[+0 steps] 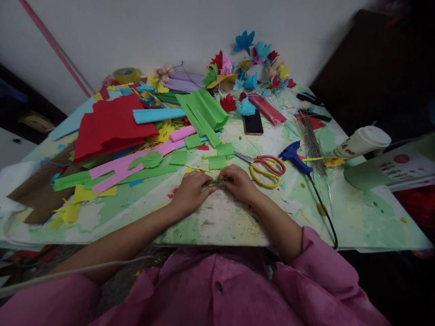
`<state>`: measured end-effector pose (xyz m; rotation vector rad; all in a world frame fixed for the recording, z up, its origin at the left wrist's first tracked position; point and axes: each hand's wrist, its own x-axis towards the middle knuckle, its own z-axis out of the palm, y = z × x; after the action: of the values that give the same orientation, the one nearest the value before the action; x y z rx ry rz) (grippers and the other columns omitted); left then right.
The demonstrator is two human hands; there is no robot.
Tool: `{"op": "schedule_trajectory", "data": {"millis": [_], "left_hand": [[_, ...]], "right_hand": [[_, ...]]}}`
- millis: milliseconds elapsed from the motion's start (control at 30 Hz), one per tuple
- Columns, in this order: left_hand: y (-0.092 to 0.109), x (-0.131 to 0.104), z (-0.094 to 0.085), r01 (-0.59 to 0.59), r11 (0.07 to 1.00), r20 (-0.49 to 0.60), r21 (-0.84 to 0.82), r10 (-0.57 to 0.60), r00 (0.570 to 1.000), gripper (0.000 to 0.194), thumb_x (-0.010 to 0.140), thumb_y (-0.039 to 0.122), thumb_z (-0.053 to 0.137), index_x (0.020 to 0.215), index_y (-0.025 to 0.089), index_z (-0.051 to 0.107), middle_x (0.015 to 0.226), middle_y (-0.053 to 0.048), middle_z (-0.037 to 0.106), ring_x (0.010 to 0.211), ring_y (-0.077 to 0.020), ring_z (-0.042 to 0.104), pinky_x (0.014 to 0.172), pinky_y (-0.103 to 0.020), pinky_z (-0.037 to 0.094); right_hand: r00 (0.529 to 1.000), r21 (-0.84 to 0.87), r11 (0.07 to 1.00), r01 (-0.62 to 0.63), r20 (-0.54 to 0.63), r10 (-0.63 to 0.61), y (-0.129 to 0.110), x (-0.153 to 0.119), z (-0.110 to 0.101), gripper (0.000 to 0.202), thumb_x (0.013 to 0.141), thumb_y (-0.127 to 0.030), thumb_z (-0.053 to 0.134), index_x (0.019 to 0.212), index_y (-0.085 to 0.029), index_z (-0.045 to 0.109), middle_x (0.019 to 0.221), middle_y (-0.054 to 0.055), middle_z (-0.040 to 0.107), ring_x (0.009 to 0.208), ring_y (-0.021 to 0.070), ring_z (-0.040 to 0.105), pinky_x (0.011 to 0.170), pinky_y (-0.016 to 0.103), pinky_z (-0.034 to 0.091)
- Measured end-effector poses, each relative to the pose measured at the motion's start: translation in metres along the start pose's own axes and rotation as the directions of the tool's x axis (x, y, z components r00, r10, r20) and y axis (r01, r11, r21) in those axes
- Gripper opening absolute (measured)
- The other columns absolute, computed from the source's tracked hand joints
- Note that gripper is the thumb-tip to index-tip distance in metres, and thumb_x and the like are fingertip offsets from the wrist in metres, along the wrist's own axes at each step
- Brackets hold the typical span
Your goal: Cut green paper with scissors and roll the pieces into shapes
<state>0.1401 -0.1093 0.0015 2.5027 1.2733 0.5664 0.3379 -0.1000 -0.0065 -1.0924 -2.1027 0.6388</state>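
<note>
My left hand (192, 191) and my right hand (239, 183) meet near the front middle of the table. Both pinch a small strip of green crepe paper (218, 181), which spans the short gap between the fingertips. Fingers hide most of it. Just beyond the hands lie several cut green paper squares (216, 162). Scissors (265, 169) with red and yellow handles rest beside my right hand, their blades pointing away to the left. Farther right lies a blue glue gun (295, 157) with a black cord.
Red crepe paper (113, 124), a green crepe sheet (205, 113) and pink strips (118, 171) cover the left side. Paper flowers (251, 81) stand at the back. A phone (253, 123), a wire bundle (311, 140) and a paper cup (362, 141) sit toward the right.
</note>
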Motion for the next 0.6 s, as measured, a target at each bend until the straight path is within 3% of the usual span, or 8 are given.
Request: {"op": "schedule_trajectory", "data": {"millis": [233,333,467,600], "left_hand": [[0.003,0.001,-0.003,-0.140,0.982,-0.053,0.125,0.148,0.988,0.017,0.087,0.027,0.050,0.088,0.017,0.062,0.082,-0.005,0.064,0.085,-0.0202,0.054,0.078,-0.037,0.036],[0.004,0.000,-0.004,-0.212,0.947,-0.052,0.243,0.231,0.972,0.016,0.087,0.023,0.047,0.084,0.017,0.062,0.078,-0.005,0.063,0.083,-0.0204,0.053,0.076,-0.038,0.033],[0.006,-0.001,-0.003,-0.314,0.840,0.001,0.443,0.349,0.937,0.019,0.087,0.018,0.047,0.072,0.016,0.059,0.068,-0.004,0.058,0.075,-0.0197,0.050,0.074,-0.038,0.031],[0.008,-0.001,-0.001,-0.334,0.806,0.005,0.488,0.380,0.925,0.021,0.087,0.017,0.047,0.069,0.016,0.057,0.066,-0.003,0.057,0.072,-0.0189,0.048,0.073,-0.037,0.031]], "right_hand": [[1.000,-0.029,1.000,0.012,-0.005,-0.012,-0.003,-0.002,-0.002,0.012,0.074,-0.007,0.058,0.075,-0.019,0.058,0.073,0.001,0.057,0.076,0.0166,0.050,0.071,0.028,0.037],[0.999,-0.082,0.995,0.052,0.004,-0.052,-0.007,-0.003,-0.004,0.008,0.076,-0.015,0.061,0.082,-0.019,0.058,0.081,0.004,0.060,0.082,0.0189,0.050,0.074,0.031,0.037],[0.986,-0.226,0.961,0.159,0.086,-0.143,-0.012,-0.004,-0.005,0.028,0.074,-0.029,0.068,0.097,-0.017,0.058,0.099,0.008,0.060,0.094,0.0223,0.047,0.080,0.035,0.036],[0.969,-0.325,0.922,0.212,0.190,-0.156,-0.011,-0.004,0.000,0.011,0.081,-0.028,0.062,0.084,-0.018,0.064,0.085,0.006,0.062,0.088,0.0203,0.047,0.076,0.033,0.033]]}}
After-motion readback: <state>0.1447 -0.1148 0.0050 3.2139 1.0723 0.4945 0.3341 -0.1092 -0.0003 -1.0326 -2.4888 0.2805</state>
